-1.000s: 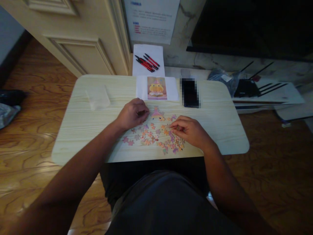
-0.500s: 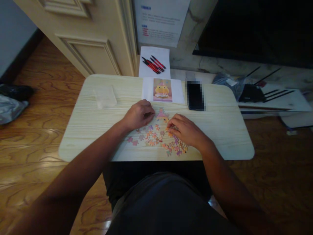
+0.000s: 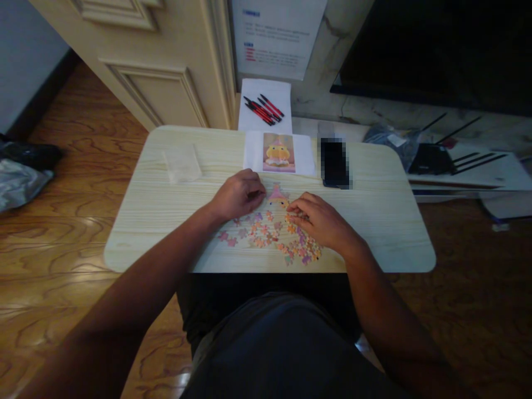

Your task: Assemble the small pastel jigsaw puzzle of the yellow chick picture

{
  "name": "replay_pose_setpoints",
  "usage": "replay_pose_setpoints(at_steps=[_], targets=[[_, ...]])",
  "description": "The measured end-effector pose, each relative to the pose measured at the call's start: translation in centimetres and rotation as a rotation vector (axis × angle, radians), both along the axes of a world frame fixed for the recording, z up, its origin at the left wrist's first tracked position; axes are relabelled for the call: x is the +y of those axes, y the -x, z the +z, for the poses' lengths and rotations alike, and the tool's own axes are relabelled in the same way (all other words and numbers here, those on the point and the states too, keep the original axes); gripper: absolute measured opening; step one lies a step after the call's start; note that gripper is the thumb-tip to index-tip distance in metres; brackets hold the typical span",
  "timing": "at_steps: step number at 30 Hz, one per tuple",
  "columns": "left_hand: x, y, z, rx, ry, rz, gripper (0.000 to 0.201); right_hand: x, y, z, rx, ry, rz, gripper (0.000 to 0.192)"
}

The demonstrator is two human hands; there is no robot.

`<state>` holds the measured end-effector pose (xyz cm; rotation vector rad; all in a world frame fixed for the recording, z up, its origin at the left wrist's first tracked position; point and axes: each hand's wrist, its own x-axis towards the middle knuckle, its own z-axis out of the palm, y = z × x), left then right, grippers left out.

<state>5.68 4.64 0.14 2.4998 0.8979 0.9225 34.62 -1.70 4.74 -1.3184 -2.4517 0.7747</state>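
Observation:
A partly joined jigsaw puzzle [image 3: 277, 195] lies on the table, showing a pink pointed hat and the eyes of a yellow figure. At its left edge is my left hand [image 3: 241, 194], its fingers curled and closed; whatever lies between the tips is hidden. My right hand [image 3: 318, 219] bends over the puzzle's lower right side, with thumb and forefinger close together on a small orange puzzle piece [image 3: 288, 218]. Loose puzzle pieces [image 3: 261, 241] are scattered below the joined part, and a denser heap [image 3: 305, 249] lies under and below my right hand.
Behind the puzzle, a reference picture [image 3: 279, 152] lies on white paper. A phone [image 3: 334, 162] is to its right, and a clear plastic bag [image 3: 183, 164] lies at the left. Red and black pens [image 3: 264, 110] rest beyond the table [image 3: 141, 205]. A router [image 3: 432, 159] stands at the far right.
The view has shifted slightly, moving everything a little to the right. My right fingertips have moved slightly away from me, toward the joined puzzle. My left hand holds its place.

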Motion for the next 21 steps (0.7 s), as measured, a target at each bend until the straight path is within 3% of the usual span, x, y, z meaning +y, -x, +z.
replay_pose_setpoints(at_steps=[10, 17, 21], targets=[[0.2, 0.1, -0.2, -0.015, -0.001, 0.005, 0.023, -0.4, -1.2, 0.8, 0.056, 0.036, -0.039, 0.009], [0.2, 0.2, -0.2, -0.007, -0.002, -0.003, 0.023, -3.3, -5.4, 2.2, 0.048, 0.303, -0.025, 0.003], [0.2, 0.2, -0.2, -0.014, 0.002, -0.012, 0.021, -5.2, -6.4, 2.3, 0.004, 0.349, 0.041, 0.006]])
